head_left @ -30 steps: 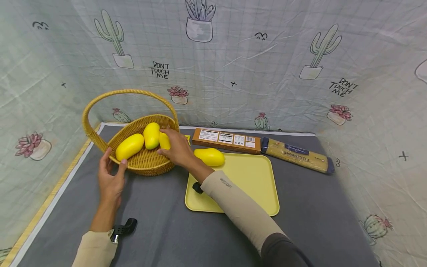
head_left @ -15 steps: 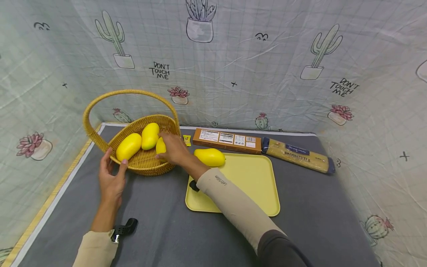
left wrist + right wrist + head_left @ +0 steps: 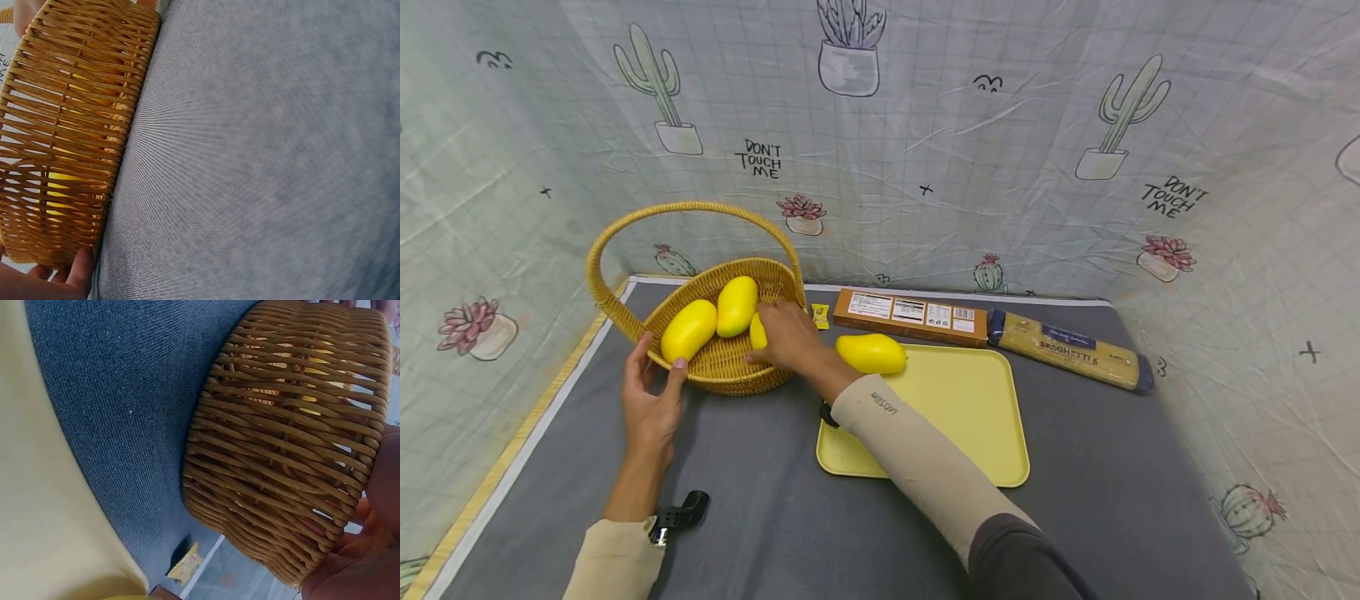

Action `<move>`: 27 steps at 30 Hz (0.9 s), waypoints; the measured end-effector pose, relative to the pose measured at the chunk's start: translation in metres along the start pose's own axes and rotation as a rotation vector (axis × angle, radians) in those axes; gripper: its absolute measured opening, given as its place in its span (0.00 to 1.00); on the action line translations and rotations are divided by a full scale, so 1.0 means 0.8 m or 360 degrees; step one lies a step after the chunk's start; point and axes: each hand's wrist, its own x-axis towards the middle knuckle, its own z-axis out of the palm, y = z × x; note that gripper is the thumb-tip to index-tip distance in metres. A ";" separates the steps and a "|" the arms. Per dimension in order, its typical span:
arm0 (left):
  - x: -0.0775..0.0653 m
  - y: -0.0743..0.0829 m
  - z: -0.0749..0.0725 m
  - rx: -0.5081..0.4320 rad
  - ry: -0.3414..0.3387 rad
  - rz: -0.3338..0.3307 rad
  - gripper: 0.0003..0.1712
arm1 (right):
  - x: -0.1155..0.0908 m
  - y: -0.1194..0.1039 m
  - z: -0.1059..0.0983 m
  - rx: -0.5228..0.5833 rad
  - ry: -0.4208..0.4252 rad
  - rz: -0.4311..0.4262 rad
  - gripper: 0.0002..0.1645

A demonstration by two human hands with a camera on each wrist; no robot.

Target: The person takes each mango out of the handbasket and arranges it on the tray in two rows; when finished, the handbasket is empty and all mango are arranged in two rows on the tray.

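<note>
At the left of the head view stands a handled wicker basket [image 3: 730, 382]. Two yellow mangoes lie inside, one at the left [image 3: 688, 331] and one in the middle [image 3: 737, 306]. My right hand [image 3: 786, 335] reaches over the right rim and grips a third mango [image 3: 758, 332], mostly hidden under its fingers. With thumb and fingers at the front-left rim, my left hand [image 3: 651, 408] holds the basket; its fingertips [image 3: 80, 272] rest against the woven side in the left wrist view. Another mango [image 3: 871, 354] sits at the tray's back-left corner.
A yellow tray [image 3: 966, 408] lies right of the basket, under my right forearm. Behind it are a brown box [image 3: 910, 317] and a spaghetti packet [image 3: 1067, 350]. A small yellow sachet [image 3: 820, 316] lies between basket and box. A printed cloth [image 3: 925, 225] hangs behind.
My right hand has moved slightly left and lower into the basket with its mango. The middle mango has shifted a little left. My left hand stays at the rim.
</note>
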 end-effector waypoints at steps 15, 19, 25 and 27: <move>0.002 -0.004 -0.002 -0.0022 0.0001 0.0008 0.41 | -0.011 0.004 -0.005 0.0144 0.0100 -0.0069 0.45; 0.003 -0.006 -0.002 -0.0021 0.0004 0.0026 0.41 | -0.018 0.003 -0.012 0.0245 0.0102 -0.0099 0.47; 0.001 -0.005 -0.001 -0.0007 0.0010 0.0019 0.40 | -0.028 0.005 -0.018 0.0381 0.0129 -0.0155 0.46; -0.001 -0.005 0.000 -0.0003 0.0010 0.0012 0.39 | -0.031 0.006 -0.020 0.0400 0.0133 -0.0168 0.47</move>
